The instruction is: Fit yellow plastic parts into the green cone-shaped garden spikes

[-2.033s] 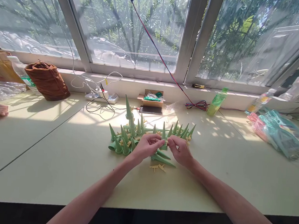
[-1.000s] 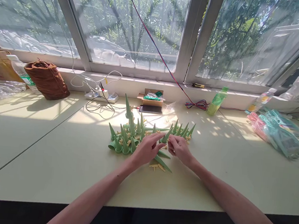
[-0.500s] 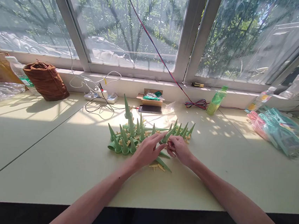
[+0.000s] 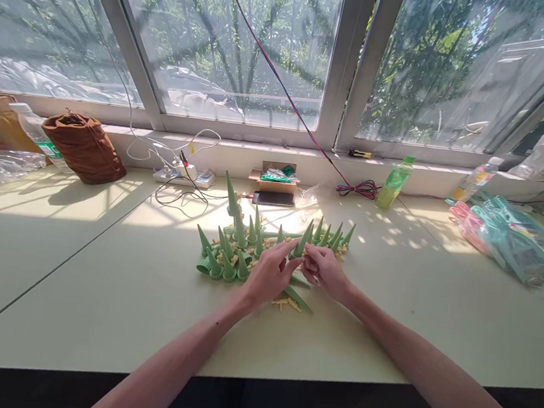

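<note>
Between the thumb and fingers of my left hand (image 4: 273,269) stands a green cone (image 4: 304,240), nearly upright with its tip up. Close against its right side is my right hand (image 4: 327,270), fingers curled in a pinch; what they hold is too small to make out. More green cones (image 4: 228,267) stand in a cluster to the left, with small pale yellow pieces (image 4: 247,262) among them. Another row of cones (image 4: 336,237) rises behind my right hand. A green cone lying on its side (image 4: 299,298) and several yellow pieces (image 4: 286,304) are below my hands.
A phone (image 4: 273,198) and an open small box (image 4: 279,174) lie behind the cones. Further off are a power strip with cables (image 4: 185,176), a brown drawstring bag (image 4: 85,149), a green bottle (image 4: 395,184) and plastic bags (image 4: 509,236) on the pale table (image 4: 122,305).
The cone at my left fingers has tipped from leaning right to nearly upright. My left fingers have shifted slightly, while both arms stay almost in place.
</note>
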Action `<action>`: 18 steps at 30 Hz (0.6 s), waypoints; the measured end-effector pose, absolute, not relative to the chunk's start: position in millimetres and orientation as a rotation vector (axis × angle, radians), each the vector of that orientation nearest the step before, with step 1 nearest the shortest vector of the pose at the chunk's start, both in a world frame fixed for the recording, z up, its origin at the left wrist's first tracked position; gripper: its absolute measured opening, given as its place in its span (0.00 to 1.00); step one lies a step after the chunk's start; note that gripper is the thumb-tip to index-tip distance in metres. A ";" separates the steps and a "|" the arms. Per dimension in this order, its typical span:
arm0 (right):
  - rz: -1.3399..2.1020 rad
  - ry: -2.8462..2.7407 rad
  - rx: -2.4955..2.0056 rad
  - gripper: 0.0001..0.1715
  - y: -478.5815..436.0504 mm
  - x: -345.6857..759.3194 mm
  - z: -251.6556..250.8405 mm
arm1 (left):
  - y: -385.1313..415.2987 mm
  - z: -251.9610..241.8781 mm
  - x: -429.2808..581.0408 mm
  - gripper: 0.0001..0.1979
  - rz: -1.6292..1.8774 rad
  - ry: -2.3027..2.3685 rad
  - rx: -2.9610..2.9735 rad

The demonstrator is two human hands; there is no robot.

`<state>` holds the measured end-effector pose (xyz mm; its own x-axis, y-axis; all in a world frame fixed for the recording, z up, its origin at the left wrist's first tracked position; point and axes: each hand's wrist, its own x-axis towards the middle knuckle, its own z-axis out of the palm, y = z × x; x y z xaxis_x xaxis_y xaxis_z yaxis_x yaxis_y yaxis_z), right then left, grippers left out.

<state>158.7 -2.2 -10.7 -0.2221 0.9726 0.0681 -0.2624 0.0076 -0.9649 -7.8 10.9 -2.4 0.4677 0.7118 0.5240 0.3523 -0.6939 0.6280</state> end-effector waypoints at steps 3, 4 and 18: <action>1.386 -1.213 -0.893 0.31 -2.9 157.5 -11.6 | 9.6 -1.0 -6.7 0.20 1.115 0.893 2.267; 1.357 -1.226 -0.905 0.31 -3.4 157.3 -11.5 | 9.0 -0.2 -6.4 0.20 1.112 0.895 2.252; 0.692 -1.627 -1.097 0.26 -8.2 162.7 -12.4 | 4.3 7.5 -4.4 0.21 0.970 0.855 1.799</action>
